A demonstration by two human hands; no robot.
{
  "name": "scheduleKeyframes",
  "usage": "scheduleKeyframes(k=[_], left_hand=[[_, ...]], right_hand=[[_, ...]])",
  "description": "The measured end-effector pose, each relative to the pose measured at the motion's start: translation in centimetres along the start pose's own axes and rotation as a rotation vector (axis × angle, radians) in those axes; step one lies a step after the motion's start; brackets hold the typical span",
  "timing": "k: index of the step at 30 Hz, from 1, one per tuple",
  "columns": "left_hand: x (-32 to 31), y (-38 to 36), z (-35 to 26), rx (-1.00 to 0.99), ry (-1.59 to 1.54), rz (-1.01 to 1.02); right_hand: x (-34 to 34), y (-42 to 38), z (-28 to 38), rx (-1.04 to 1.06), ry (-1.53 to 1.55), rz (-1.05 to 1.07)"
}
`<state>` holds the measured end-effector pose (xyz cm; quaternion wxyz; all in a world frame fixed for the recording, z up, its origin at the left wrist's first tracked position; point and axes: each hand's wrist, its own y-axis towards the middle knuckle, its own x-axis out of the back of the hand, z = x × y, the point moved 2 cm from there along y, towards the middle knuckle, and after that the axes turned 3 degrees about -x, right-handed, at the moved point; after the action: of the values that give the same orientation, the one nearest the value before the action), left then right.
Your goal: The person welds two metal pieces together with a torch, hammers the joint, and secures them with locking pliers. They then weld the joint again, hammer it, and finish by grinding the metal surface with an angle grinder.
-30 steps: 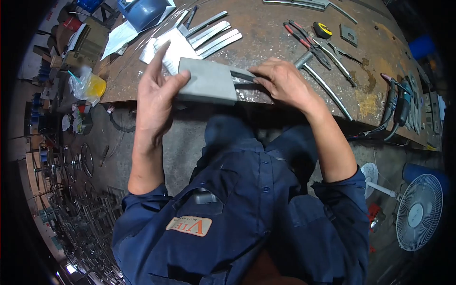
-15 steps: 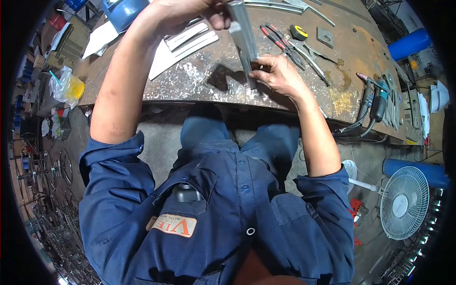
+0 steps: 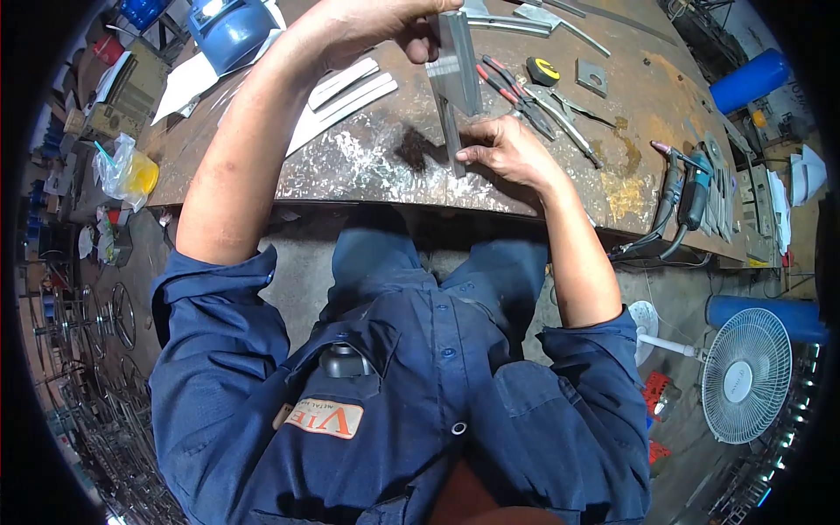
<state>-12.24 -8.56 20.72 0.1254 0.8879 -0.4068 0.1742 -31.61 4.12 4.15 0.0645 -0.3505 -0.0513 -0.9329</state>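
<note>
My left hand [image 3: 411,31] is raised over the workbench, its fingers closed around the upper end of a grey metal piece [image 3: 453,70] with a broad flat face and a long edge. Below that, a narrow metal bar [image 3: 449,136] slants down towards the bench's near edge and overlaps the wider piece in this view. My right hand [image 3: 507,150] pinches this bar near its lower end between thumb and fingers. A dark shadow falls on the worn bench top [image 3: 359,162] to the left of the bar.
Red-handled pliers [image 3: 516,92], a yellow tape measure [image 3: 542,70], locking pliers [image 3: 573,103] and a square plate with a hole [image 3: 592,77] lie to the right. Farther right is an angle grinder [image 3: 697,188]. Pale metal strips [image 3: 350,96] and a blue welding helmet [image 3: 234,39] are left.
The metal piece has turned so more of its broad face shows. Its lower end stands a little apart from my right hand, which still pinches the narrow bar.
</note>
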Motion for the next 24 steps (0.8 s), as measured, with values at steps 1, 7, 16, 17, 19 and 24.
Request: scheduleKeyframes(k=[1, 7, 16, 17, 19, 24], left_hand=[[-0.1, -0.1, 0.0, -0.008, -0.025, 0.003], [-0.2, -0.1, -0.1, -0.009, -0.037, 0.013], [-0.4, -0.7, 0.3, -0.103, -0.057, 0.035], [-0.4, -0.7, 0.1, -0.094, -0.067, 0.039], [-0.7, -0.7, -0.4, -0.068, -0.086, 0.049], [-1.6, -1.1, -1.0, -0.105, -0.098, 0.064]], right_hand=[[0.1, 0.1, -0.1, 0.007, 0.014, 0.023], [1.8, 0.1, 4.0, -0.145, 0.042, 0.015], [4.3, -0.7, 6.4, 0.320, 0.357, -0.363], [4.5, -1.0, 7.5, 0.251, 0.323, -0.380], [4.6, -0.8, 7.9, 0.161, 0.208, -0.440], [6.1, -1.2, 7.8, 0.207, 0.301, -0.319]])
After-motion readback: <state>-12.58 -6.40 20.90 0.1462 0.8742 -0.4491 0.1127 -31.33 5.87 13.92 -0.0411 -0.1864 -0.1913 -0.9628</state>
